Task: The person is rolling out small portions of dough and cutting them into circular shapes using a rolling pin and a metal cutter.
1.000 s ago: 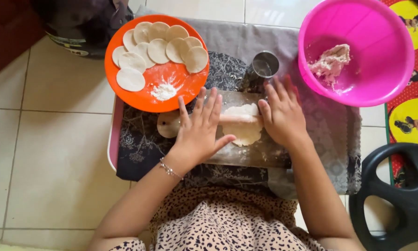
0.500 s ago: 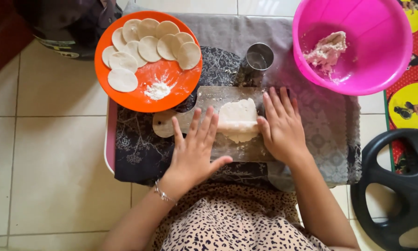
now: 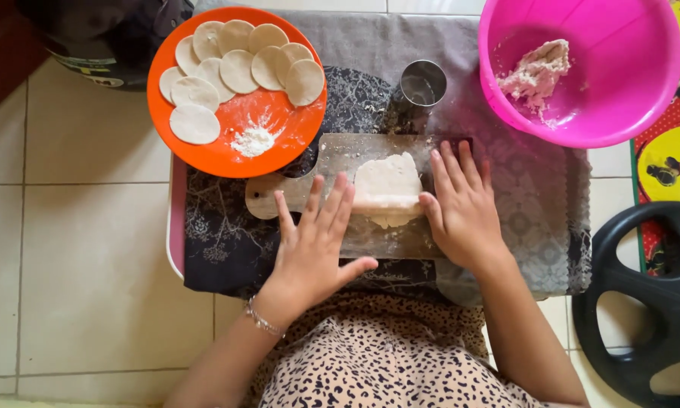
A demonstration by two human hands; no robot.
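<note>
A floor of pale square tiles (image 3: 68,249) is seen on the left, and on it a low worktop (image 3: 175,219) with a pink edge, draped in a grey patterned cloth (image 3: 529,219). At the worktop's left end a round orange plastic plate (image 3: 226,155) is set, on which nine flat white dough discs (image 3: 195,124) are counted, overlapping in an arc, beside one small heap of white flour (image 3: 252,140). A wooden board (image 3: 340,151) with a handle is laid across the cloth. The left hand (image 3: 313,245) is spread flat, fingers (image 3: 332,204) open and holding nothing, their tips touching the left edge of one flattened pale sheet of dough (image 3: 387,189) at the board's middle. One small steel cup (image 3: 423,81) is placed just behind the board. The right hand (image 3: 464,208) is likewise pressed flat and open, gripping nothing, at the dough's right edge. One round pink plastic bowl (image 3: 627,91) holding a lump of dough (image 3: 538,72) follows, then a colourful mat (image 3: 669,151) and a black wheel-shaped ring (image 3: 642,302) on the floor
</note>
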